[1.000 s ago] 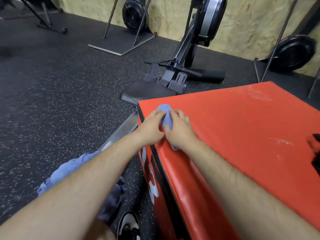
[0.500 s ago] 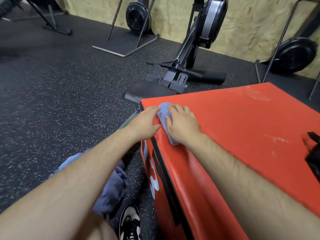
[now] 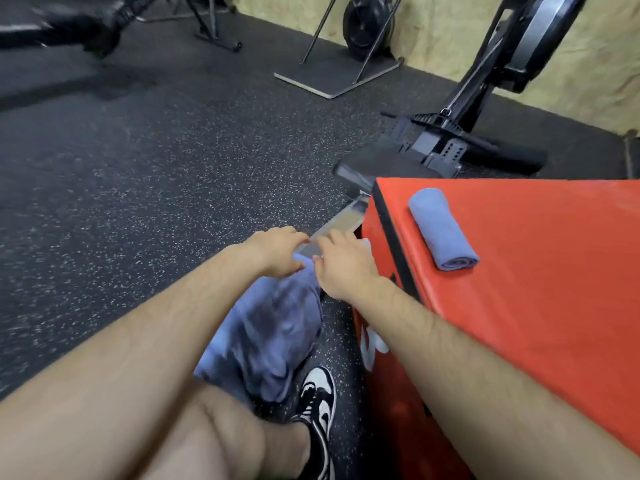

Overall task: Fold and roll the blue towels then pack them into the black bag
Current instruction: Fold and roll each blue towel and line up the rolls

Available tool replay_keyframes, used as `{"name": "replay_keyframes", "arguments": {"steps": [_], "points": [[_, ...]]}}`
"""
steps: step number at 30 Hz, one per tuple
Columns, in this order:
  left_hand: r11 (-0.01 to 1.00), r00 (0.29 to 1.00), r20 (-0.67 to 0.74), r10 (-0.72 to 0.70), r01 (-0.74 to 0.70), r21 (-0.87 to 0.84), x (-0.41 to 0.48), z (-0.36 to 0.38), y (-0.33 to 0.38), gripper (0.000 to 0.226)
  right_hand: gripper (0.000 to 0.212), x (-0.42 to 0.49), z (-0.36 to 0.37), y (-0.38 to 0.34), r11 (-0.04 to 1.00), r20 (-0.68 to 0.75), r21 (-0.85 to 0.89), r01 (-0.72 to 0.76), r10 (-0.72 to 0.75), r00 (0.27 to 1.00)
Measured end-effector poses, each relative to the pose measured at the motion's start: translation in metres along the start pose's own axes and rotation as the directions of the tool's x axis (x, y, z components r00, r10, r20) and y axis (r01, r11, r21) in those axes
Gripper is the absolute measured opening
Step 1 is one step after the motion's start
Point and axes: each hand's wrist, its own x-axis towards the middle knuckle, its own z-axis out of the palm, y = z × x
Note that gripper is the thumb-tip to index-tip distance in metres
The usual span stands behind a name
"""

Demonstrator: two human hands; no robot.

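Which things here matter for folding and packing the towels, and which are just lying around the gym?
For the job:
rolled blue towel on the red box
heap of loose blue towels on the floor
left hand and right hand above that heap

Just there:
rowing machine
weight plate on a stand
black-and-white shoe

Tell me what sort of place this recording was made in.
Most likely a gym. A rowing machine stands on the black speckled rubber floor, a red padded jump box sits in the foreground, and a wheeled exercise machine stands by the back wall.
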Motion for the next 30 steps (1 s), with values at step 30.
{"name": "replay_keyframes", "arguments": {"steps": [30], "points": [[1.0, 0.93, 0.367, -0.019, 0.025, -0.014, -0.026, 0.008, -0.072, 0.02, 0.02, 0.024, 0.045, -0.07, 0.851, 0.22, 0.504, -0.145, 0.036, 0.975]]}}
